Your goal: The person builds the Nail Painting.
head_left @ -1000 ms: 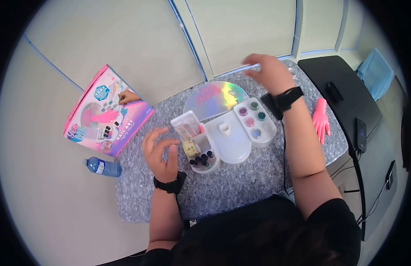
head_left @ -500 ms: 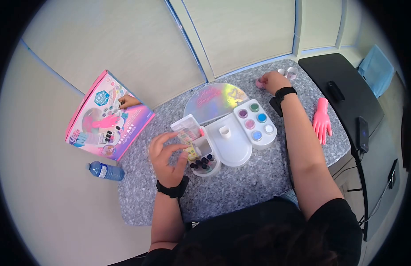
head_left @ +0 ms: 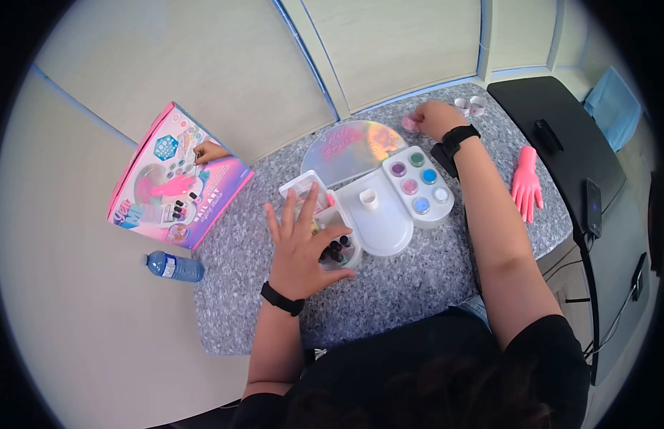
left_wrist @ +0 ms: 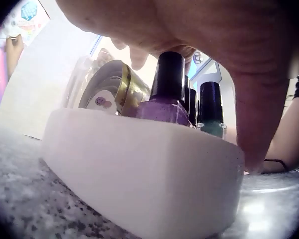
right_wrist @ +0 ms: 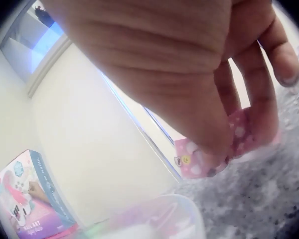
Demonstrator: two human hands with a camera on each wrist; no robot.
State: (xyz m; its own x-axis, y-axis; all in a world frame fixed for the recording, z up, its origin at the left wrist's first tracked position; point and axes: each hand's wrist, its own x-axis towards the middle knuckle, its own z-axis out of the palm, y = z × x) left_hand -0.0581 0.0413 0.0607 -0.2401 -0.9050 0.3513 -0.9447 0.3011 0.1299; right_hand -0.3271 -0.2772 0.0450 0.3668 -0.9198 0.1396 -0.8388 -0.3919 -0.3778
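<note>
My left hand (head_left: 301,250) spreads, fingers extended, over the left compartment of a white nail art station (head_left: 389,239). Below its palm stand several nail polish bottles (left_wrist: 167,84) with black caps, one purple and one dark green. A gold-edged sticker roll (left_wrist: 132,92) sits beside them in the white holder (left_wrist: 139,169). At the back of the table, my right hand (head_left: 441,119) pinches a pink patterned sticker roll (right_wrist: 240,130) between thumb and fingers, close over the speckled surface. Glitter pots (head_left: 409,186) in several colours fill the station's right section.
A shiny half-round backboard (head_left: 350,154) stands behind the station. Two pale rolls (head_left: 477,106) are right of my right hand, and a pink model hand (head_left: 526,186) lies at the table's right. The kit box (head_left: 182,179) and a water bottle (head_left: 174,266) are at the left.
My right hand came down to the back of the table and took hold of the pink sticker roll. The left hand moved right, over the polish bottles, and its fingers spread.
</note>
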